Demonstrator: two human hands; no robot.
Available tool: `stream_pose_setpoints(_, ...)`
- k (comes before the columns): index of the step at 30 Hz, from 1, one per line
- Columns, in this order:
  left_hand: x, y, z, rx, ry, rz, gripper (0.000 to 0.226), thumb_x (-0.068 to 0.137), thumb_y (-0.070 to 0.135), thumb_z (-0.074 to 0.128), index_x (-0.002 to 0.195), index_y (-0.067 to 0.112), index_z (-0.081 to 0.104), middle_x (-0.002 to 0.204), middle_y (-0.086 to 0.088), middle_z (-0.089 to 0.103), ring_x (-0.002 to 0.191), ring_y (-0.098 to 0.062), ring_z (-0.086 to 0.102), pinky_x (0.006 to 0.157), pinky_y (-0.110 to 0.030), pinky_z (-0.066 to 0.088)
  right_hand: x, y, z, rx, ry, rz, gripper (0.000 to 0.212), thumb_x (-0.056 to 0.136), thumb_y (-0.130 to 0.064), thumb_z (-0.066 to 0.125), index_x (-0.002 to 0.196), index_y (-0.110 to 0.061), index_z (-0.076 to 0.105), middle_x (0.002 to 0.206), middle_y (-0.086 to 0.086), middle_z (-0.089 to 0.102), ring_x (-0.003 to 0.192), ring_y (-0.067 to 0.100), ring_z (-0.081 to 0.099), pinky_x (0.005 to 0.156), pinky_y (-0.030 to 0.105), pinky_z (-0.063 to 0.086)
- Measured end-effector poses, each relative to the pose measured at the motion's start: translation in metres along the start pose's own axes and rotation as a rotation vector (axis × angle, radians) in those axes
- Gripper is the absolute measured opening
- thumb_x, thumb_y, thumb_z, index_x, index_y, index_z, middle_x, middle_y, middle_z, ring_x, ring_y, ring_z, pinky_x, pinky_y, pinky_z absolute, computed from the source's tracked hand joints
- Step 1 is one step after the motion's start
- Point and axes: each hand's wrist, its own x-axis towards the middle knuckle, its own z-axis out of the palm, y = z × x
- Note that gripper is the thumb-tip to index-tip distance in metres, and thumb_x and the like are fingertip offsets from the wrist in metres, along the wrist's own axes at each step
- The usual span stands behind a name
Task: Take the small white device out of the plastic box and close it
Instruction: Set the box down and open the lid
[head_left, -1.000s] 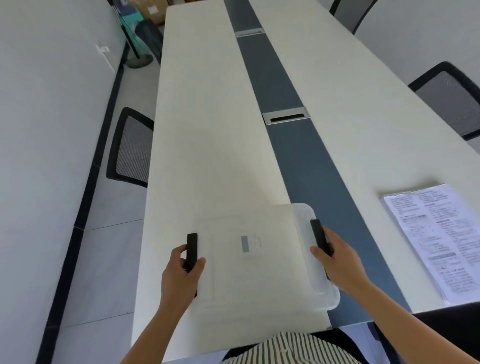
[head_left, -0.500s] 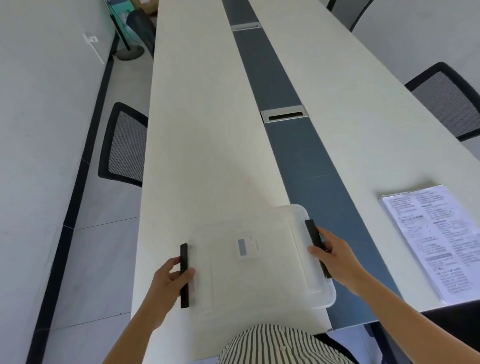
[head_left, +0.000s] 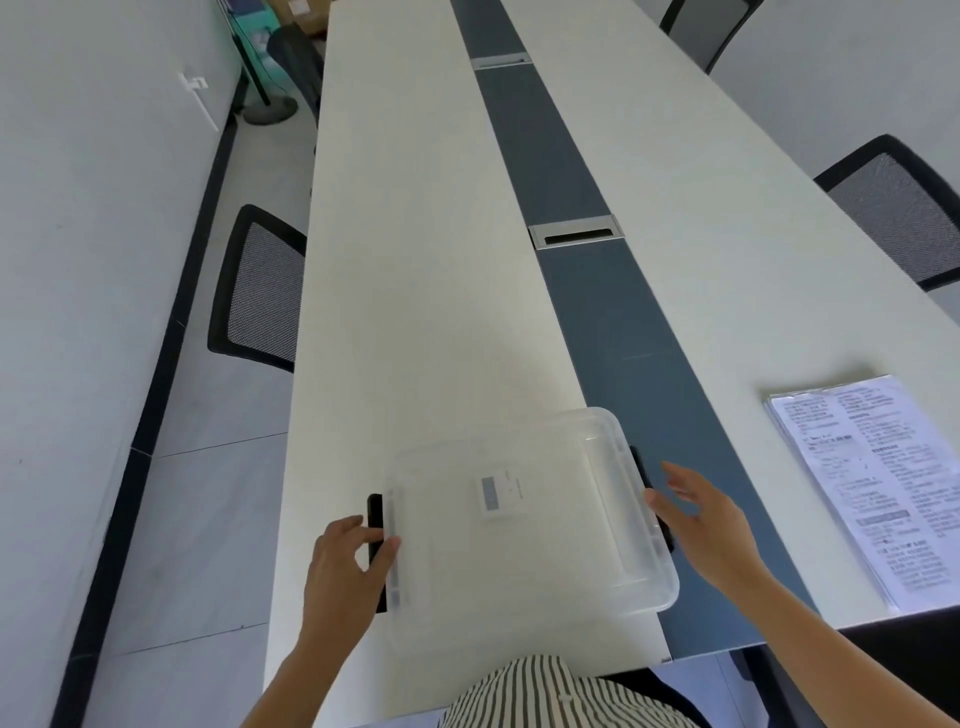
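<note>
A clear plastic box (head_left: 571, 551) lies on the white table (head_left: 415, 270) close to its near edge, lid on. Through the lid I see the small white device (head_left: 501, 491) with a grey screen. A black latch (head_left: 375, 512) stands at the box's left end, and my left hand (head_left: 343, 566) pinches it between thumb and fingers. Another black latch (head_left: 638, 465) runs along the right end. My right hand (head_left: 711, 525) hovers just beside it, fingers spread, holding nothing, slightly blurred.
A stack of printed papers in a sleeve (head_left: 872, 478) lies to the right of the box. A dark strip with a metal cable slot (head_left: 574, 236) runs down the table's middle. Mesh chairs stand at the left (head_left: 260, 291) and right (head_left: 898, 213).
My right hand has let go of the right latch and opened beside it. My left hand has shifted down along the left latch, which now stands off the box's end.
</note>
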Motion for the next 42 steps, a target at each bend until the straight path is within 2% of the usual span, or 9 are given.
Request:
stream_pose_setpoints(4, -0.005, 0.006, 0.001, -0.033, 0.018, -0.040, 0.016, 0.085, 0.032, 0.065, 0.090, 0.017, 0.068, 0.121, -0.001, 0.060, 0.104, -0.023, 0.057, 0.089, -0.034, 0.045, -0.026, -0.007, 0.009, -0.091, -0.038, -0.030, 0.040, 0.089, -0.044, 0.057, 0.122, -0.021, 0.062, 0.125, -0.005, 0.061, 0.095, 0.016, 0.058, 0.084, 0.036, 0.047)
stream_pose_setpoints(8, -0.009, 0.021, -0.011, -0.191, 0.077, -0.045, 0.014, 0.086, 0.028, 0.063, 0.095, 0.017, 0.064, 0.108, 0.002, 0.065, 0.100, -0.022, 0.059, 0.087, -0.030, 0.043, -0.040, -0.017, 0.002, 0.056, 0.000, -0.003, 0.030, 0.086, -0.035, 0.065, 0.114, -0.023, 0.065, 0.125, -0.005, 0.060, 0.107, 0.024, 0.059, 0.086, 0.035, 0.048)
stream_pose_setpoints(14, 0.008, 0.066, -0.041, -0.518, 0.101, -0.004, 0.021, 0.092, 0.024, 0.055, 0.085, 0.014, 0.071, 0.083, -0.002, 0.072, 0.077, -0.018, 0.064, 0.071, -0.029, 0.048, -0.034, -0.063, -0.031, 0.601, -0.115, 0.105, 0.020, 0.090, -0.010, 0.058, 0.103, -0.023, 0.065, 0.074, 0.007, 0.075, 0.052, 0.024, 0.067, 0.058, 0.034, 0.052)
stream_pose_setpoints(17, 0.022, 0.077, -0.037, -0.648, 0.106, -0.017, 0.026, 0.096, 0.021, 0.047, 0.090, 0.016, 0.072, 0.085, -0.003, 0.071, 0.078, -0.018, 0.063, 0.072, -0.033, 0.051, -0.002, -0.083, -0.038, 0.694, -0.126, 0.123, 0.016, 0.092, -0.009, 0.053, 0.100, -0.016, 0.066, 0.062, 0.002, 0.073, 0.045, 0.018, 0.065, 0.060, 0.034, 0.048)
stream_pose_setpoints(20, 0.032, 0.068, -0.015, -0.367, 0.121, -0.036, 0.026, 0.096, 0.024, 0.046, 0.115, 0.018, 0.063, 0.111, -0.003, 0.066, 0.097, -0.018, 0.060, 0.082, -0.028, 0.048, 0.041, -0.107, -0.037, 0.722, -0.138, 0.114, 0.014, 0.092, -0.008, 0.053, 0.099, -0.013, 0.064, 0.063, 0.002, 0.073, 0.046, 0.015, 0.067, 0.057, 0.030, 0.042)
stream_pose_setpoints(24, 0.029, 0.043, 0.020, -0.057, 0.062, -0.062, 0.048, 0.095, 0.029, 0.047, 0.140, 0.016, 0.040, 0.137, -0.006, 0.048, 0.124, -0.022, 0.046, 0.099, -0.035, 0.038, 0.108, -0.132, -0.017, 0.663, -0.140, 0.165, 0.022, 0.092, -0.010, 0.052, 0.112, -0.012, 0.062, 0.084, 0.007, 0.071, 0.056, 0.013, 0.069, 0.039, 0.022, 0.039)
stream_pose_setpoints(32, 0.030, 0.021, 0.042, 0.042, 0.094, -0.034, 0.042, 0.096, 0.028, 0.039, 0.134, 0.012, 0.042, 0.134, 0.000, 0.046, 0.110, -0.023, 0.057, 0.087, -0.036, 0.053, 0.195, -0.130, 0.047, 0.483, -0.114, 0.164, 0.027, 0.090, -0.016, 0.056, 0.117, -0.018, 0.056, 0.081, 0.007, 0.071, 0.050, 0.013, 0.068, 0.043, 0.020, 0.046)
stream_pose_setpoints(36, 0.030, 0.021, 0.044, 0.063, 0.097, -0.041, 0.045, 0.096, 0.035, 0.035, 0.134, 0.012, 0.041, 0.135, 0.001, 0.046, 0.108, -0.023, 0.058, 0.087, -0.038, 0.054, 0.217, -0.110, 0.069, 0.131, -0.034, 0.097, 0.038, 0.082, -0.015, 0.063, 0.119, -0.013, 0.061, 0.091, 0.010, 0.070, 0.067, 0.026, 0.068, 0.064, 0.039, 0.059)
stream_pose_setpoints(42, 0.030, 0.019, 0.046, 0.072, 0.107, -0.023, 0.063, 0.089, 0.052, 0.022, 0.133, 0.013, 0.043, 0.133, 0.000, 0.048, 0.106, -0.022, 0.059, 0.086, -0.039, 0.055, 0.216, -0.099, 0.067, -0.206, -0.075, -0.011, 0.030, 0.080, -0.013, 0.063, 0.108, -0.007, 0.068, 0.092, 0.010, 0.068, 0.085, 0.032, 0.062, 0.072, 0.037, 0.051)
